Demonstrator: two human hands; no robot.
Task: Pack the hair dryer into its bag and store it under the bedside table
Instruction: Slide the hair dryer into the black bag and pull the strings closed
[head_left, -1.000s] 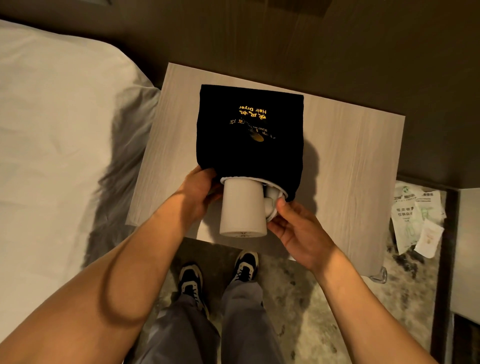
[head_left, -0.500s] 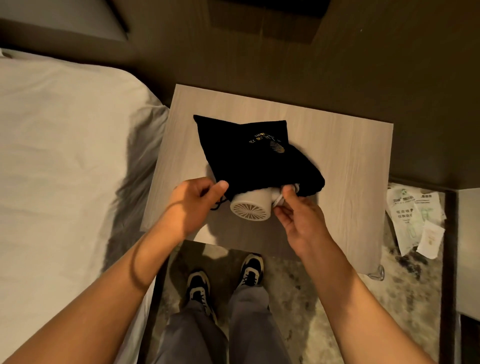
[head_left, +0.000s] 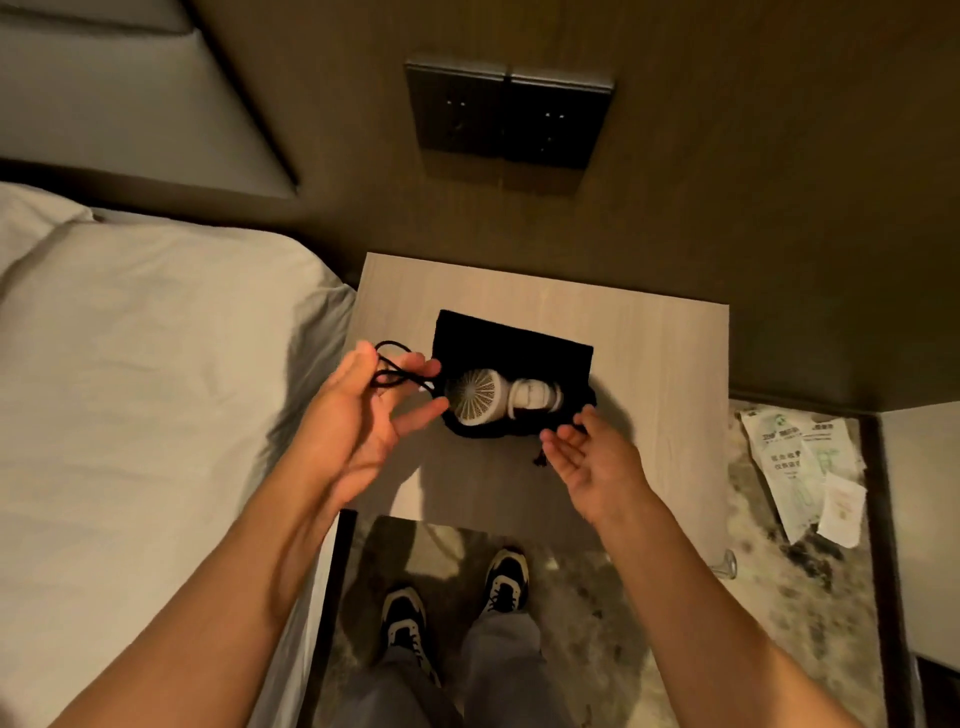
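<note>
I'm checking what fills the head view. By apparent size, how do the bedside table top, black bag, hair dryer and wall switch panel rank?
1. bedside table top
2. wall switch panel
3. black bag
4. hair dryer

Panel versus bag is close, so unsure.

A dim, warm-toned room, lit from above and behind the viewer. The pale surface (head_left: 649, 364) and the bed (head_left: 156, 389) on the left catch the most light; the far wall sinks into brown shadow. Soft shadows of the arms fall on the near part of the surface. The left hand (head_left: 358, 415) is slightly motion-blurred. Wide-angle distortion bends straight lines toward the edges. Fine detail is grainy throughout.
</note>
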